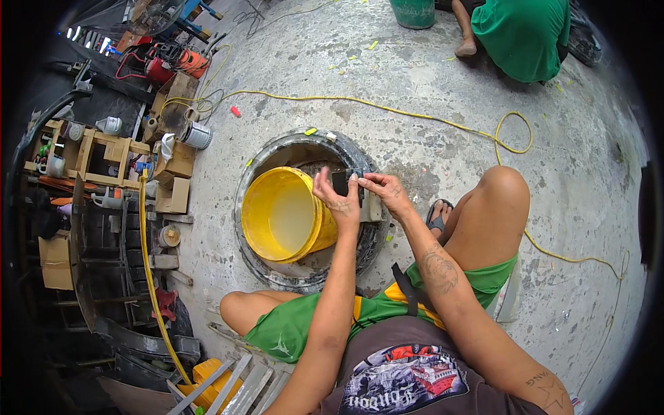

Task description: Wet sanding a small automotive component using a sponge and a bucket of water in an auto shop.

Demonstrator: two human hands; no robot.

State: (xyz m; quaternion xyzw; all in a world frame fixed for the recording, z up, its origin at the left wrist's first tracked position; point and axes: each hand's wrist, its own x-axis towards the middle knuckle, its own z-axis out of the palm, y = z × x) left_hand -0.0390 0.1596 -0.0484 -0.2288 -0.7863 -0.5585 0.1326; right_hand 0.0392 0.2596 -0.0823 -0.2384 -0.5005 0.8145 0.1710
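Observation:
Both my hands meet over a round black tyre-like ring (277, 149) lying on the concrete floor. My left hand (335, 197) and my right hand (384, 190) together pinch a small dark flat piece (342, 182) between their fingertips. A yellow bucket (285, 214) lies tilted on its side inside the ring, just left of my left hand, its pale inside showing. My knees sit on either side, in green shorts.
A yellow cable (415, 117) winds across the floor behind the ring. Another person in a green shirt (522, 34) squats at the far right beside a green bucket (413, 12). Wooden shelves (90, 152), boxes, a metal can (198, 135) and tools crowd the left.

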